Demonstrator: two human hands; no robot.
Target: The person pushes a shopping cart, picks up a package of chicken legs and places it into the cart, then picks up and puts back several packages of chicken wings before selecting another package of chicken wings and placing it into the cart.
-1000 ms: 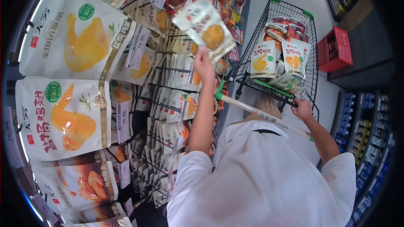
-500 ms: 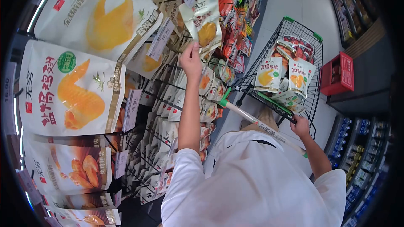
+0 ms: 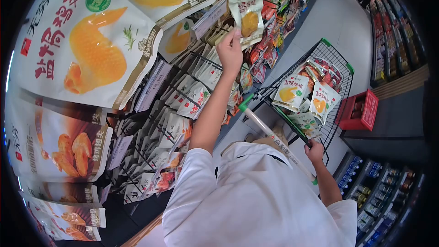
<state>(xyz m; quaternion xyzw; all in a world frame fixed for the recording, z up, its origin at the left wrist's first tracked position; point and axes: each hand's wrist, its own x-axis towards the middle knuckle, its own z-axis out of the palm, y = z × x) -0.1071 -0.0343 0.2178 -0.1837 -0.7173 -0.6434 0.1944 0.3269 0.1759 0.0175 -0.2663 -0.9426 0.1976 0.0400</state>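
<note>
Grip of left hand (image 3: 230, 51) pinching the bottom edge of a snack packet (image 3: 247, 7), thumb and fingers pressed on it; packet high at the top hooks of the rack (image 3: 183, 92), upright, overlapping the hanging goods there; a second ago it sat lower and nearer the cart (image 3: 338, 55), so it has travelled up and in toward the display, away from the basket; left arm raised forward, nearly straight, elbow barely bent; right hand (image 3: 314, 148) closed round the cart handle (image 3: 274, 138), arm low; similar packets (image 3: 288, 92) lie in the cart.
</note>
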